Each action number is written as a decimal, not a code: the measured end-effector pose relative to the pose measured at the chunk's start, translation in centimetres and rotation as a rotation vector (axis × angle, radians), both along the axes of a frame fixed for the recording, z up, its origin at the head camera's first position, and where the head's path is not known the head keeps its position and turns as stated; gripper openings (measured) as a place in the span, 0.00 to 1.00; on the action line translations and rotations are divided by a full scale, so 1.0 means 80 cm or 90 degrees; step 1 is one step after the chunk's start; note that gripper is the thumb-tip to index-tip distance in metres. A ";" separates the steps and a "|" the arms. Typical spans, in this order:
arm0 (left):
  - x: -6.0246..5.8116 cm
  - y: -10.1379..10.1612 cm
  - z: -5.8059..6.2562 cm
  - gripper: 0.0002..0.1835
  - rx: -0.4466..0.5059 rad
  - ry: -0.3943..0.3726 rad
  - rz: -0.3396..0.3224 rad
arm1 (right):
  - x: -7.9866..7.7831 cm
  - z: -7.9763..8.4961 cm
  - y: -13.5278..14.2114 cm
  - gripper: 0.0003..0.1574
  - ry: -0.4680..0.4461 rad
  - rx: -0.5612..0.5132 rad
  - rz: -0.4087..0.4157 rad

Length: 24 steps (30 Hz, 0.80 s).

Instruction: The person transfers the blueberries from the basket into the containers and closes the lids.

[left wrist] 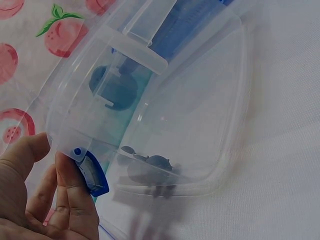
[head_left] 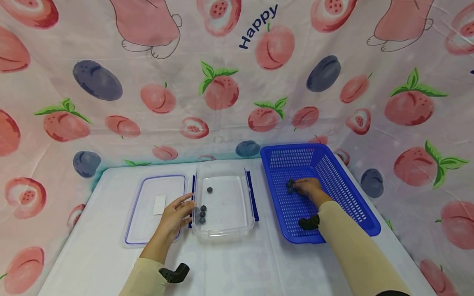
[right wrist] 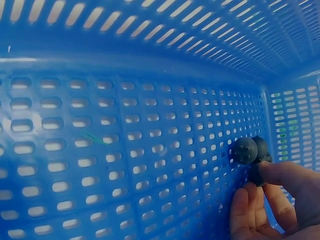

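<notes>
My left hand (head_left: 175,216) is at the left side of a clear plastic container (head_left: 226,228). In the left wrist view its thumb and a finger pinch the container's edge beside a blue-edged latch (left wrist: 94,175). Inside the container, several dark blueberries (head_left: 202,214) cluster along the left wall, and a single blueberry (head_left: 210,190) sits apart farther back. My right hand (head_left: 309,188) reaches into a blue slotted basket (head_left: 283,224). Its thumb and fingers pinch a blueberry (right wrist: 256,175), partly hidden by the fingertips; other blueberries (right wrist: 245,150) are right against it.
A clear lid (head_left: 142,209) with a blue seal lies left of the container, a small white rectangle (head_left: 159,204) on it. All stand on a white-covered table (head_left: 237,267). A fruit-print cloth (head_left: 222,135) hangs behind and at the right.
</notes>
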<state>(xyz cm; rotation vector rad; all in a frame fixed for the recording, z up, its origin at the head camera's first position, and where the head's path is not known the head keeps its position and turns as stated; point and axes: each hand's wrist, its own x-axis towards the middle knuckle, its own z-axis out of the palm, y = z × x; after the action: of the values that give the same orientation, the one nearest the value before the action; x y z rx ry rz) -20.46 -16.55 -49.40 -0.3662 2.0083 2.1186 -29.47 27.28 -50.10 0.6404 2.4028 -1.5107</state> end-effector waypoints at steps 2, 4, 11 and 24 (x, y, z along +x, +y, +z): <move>0.000 0.001 0.000 0.29 -0.002 -0.001 0.001 | 0.002 0.003 0.001 0.24 0.004 -0.006 0.000; -0.001 0.001 -0.001 0.29 -0.003 -0.003 0.003 | 0.003 0.005 0.002 0.24 0.010 -0.017 -0.001; -0.003 0.001 -0.002 0.29 0.003 -0.004 0.003 | 0.008 0.015 0.006 0.25 0.040 -0.058 -0.015; -0.004 -0.001 -0.003 0.30 0.018 -0.004 0.002 | 0.014 0.037 -0.002 0.27 0.059 -0.081 0.062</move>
<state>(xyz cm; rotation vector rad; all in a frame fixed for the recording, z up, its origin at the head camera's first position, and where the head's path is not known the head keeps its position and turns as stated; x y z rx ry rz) -20.81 -16.61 -49.65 -0.3711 1.9741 2.1431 -28.32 27.15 -47.15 0.4298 2.3433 -1.6699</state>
